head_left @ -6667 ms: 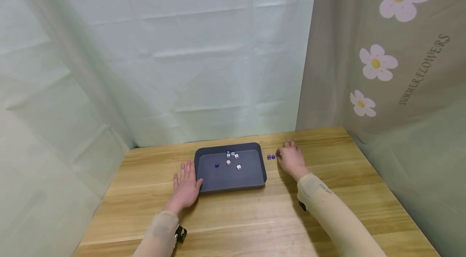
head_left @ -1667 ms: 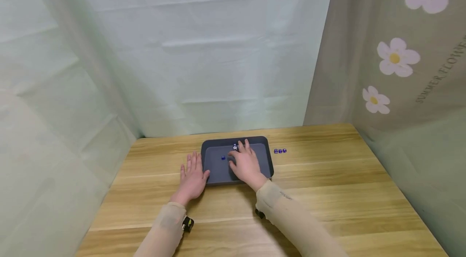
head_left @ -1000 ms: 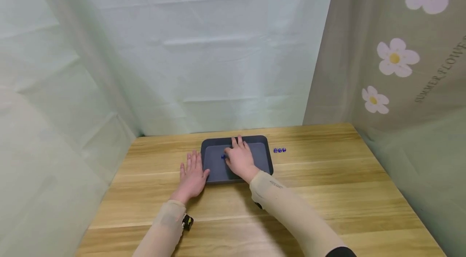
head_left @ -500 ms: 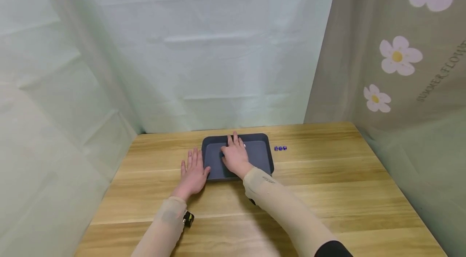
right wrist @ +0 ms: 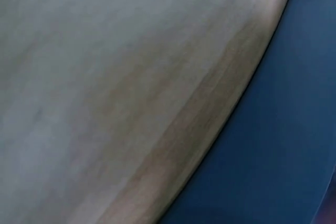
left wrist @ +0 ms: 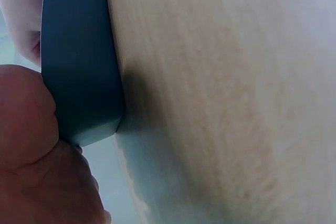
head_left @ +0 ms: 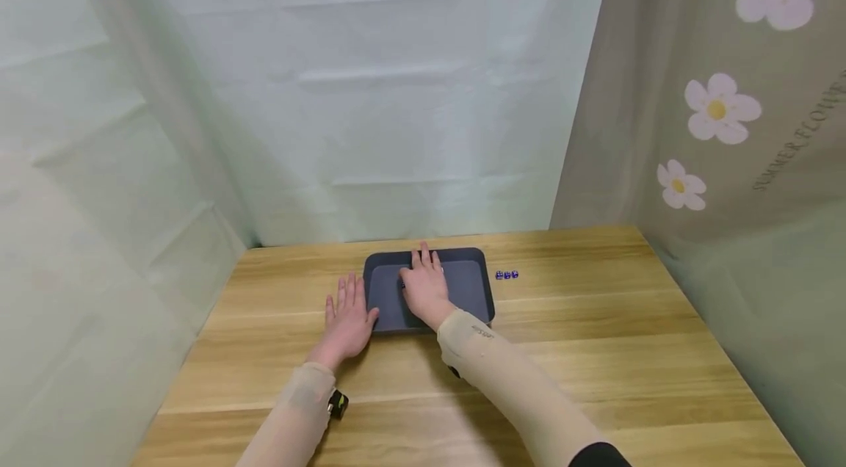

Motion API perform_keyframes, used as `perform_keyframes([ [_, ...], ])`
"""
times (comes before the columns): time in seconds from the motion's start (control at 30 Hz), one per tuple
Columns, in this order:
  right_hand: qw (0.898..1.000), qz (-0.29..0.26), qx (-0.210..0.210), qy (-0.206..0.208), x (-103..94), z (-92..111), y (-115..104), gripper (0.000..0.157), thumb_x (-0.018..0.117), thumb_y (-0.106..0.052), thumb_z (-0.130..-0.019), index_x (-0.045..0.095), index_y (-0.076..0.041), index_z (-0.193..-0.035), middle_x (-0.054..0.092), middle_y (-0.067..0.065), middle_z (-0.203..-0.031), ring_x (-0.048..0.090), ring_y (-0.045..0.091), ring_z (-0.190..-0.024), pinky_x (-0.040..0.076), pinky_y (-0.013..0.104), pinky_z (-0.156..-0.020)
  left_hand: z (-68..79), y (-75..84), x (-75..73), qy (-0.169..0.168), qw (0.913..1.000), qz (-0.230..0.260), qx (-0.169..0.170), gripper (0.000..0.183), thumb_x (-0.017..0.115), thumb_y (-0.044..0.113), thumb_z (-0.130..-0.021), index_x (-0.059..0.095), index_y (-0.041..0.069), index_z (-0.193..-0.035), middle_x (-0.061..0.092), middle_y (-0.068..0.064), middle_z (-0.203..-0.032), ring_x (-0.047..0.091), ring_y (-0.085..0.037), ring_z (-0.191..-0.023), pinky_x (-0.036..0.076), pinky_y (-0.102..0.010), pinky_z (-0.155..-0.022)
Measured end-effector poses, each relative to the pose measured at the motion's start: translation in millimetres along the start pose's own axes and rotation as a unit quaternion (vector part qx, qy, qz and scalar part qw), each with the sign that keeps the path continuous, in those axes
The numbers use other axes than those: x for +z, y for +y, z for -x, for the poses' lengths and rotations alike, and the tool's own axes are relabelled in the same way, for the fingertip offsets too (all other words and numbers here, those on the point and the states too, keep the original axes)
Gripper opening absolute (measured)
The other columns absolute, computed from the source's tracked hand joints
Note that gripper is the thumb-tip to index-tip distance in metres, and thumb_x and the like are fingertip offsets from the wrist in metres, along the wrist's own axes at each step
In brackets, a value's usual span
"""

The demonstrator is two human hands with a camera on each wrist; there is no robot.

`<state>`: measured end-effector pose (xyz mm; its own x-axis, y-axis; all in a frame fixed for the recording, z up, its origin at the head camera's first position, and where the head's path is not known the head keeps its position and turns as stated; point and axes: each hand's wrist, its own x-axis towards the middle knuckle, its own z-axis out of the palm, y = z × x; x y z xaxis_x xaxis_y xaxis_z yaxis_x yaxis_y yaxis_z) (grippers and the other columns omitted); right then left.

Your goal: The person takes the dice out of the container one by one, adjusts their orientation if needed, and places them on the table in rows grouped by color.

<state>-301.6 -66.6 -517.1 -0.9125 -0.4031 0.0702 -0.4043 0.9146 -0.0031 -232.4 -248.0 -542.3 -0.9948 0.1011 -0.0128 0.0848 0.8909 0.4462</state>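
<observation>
A dark grey rectangular tray (head_left: pixel 468 298) lies on the wooden table. My left hand (head_left: pixel 350 324) rests flat at its left side, fingers spread forward; in the left wrist view the thumb (left wrist: pixel 23 119) presses against the tray's outer wall. Inside the tray, my right hand (head_left: pixel 425 291) reaches down, with index finger and thumb pinched at a blue die (head_left: pixel 403 284), of which only a dark sliver shows. The other fingers stretch toward the far wall. A bit of a white die (head_left: pixel 441 269) peeks out beside them; the hand hides the other dice.
Three blue dice (head_left: pixel 507 274) stand in a short row on the table (head_left: pixel 595 320), just right of the tray. Pale cloth (head_left: pixel 396 122) hangs behind the far table edge, and a flowered curtain (head_left: pixel 714 180) hangs on the right.
The right hand has left the blue dice row right of the tray, come into the tray, and shifted left over the blue die there. The left hand stays at the tray's side.
</observation>
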Motion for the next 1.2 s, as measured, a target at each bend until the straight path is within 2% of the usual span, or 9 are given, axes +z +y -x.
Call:
perform_keyframes([
  [0.33, 1.0, 0.022, -0.003, 0.011, -1.2, 6.4, 2.0, 0.02, 0.075, -0.035, -0.102, 0.082, -0.03, -0.12, 0.046, 0.013, -0.166, 0.021, 0.038, -0.162, 0.028, 0.052, -0.127, 0.2, 1.5, 2.5, -0.003, 1.0, 0.001, 0.003, 0.078, 0.05, 0.027, -0.113, 0.007, -0.01, -0.167, -0.005, -0.029, -0.176, -0.01, -0.049, -0.161, -0.006, -0.072, -0.123],
  [0.57, 1.0, -0.01, -0.009, 0.008, -2.1, 10.0, 4.4, 0.017, 0.076, -0.034, -0.102, 0.082, -0.031, -0.117, 0.054, 0.01, -0.16, 0.027, 0.039, -0.16, 0.032, 0.052, -0.125, -0.9, -1.9, 2.5, -0.003, 0.9999, 0.007, 0.008, 0.079, 0.05, 0.027, -0.113, 0.007, -0.011, -0.166, -0.005, -0.03, -0.175, -0.012, -0.049, -0.161, -0.005, -0.071, -0.123],
  [0.8, 0.999, -0.032, -0.027, 0.029, -6.5, 10.8, 10.1, 0.013, 0.078, -0.033, -0.101, 0.083, -0.03, -0.112, 0.057, 0.012, -0.157, 0.033, 0.041, -0.157, 0.035, 0.052, -0.124, -2.7, -5.1, 2.2, -0.008, 0.9999, 0.009, 0.005, 0.079, 0.049, 0.027, -0.113, 0.005, -0.01, -0.167, -0.007, -0.029, -0.176, -0.013, -0.048, -0.161, -0.006, -0.071, -0.124],
  [1.2, 0.997, -0.074, -0.024, -0.001, -20.9, 19.2, 24.7, 0.017, 0.073, -0.034, -0.104, 0.079, -0.026, -0.118, 0.053, 0.011, -0.16, 0.029, 0.04, -0.159, 0.032, 0.05, -0.126, 2.9, 7.9, -6.5, -0.008, 0.9999, 0.005, 0.007, 0.076, 0.048, 0.025, -0.113, 0.007, -0.011, -0.166, -0.005, -0.031, -0.175, -0.01, -0.049, -0.161, -0.005, -0.07, -0.124],
])
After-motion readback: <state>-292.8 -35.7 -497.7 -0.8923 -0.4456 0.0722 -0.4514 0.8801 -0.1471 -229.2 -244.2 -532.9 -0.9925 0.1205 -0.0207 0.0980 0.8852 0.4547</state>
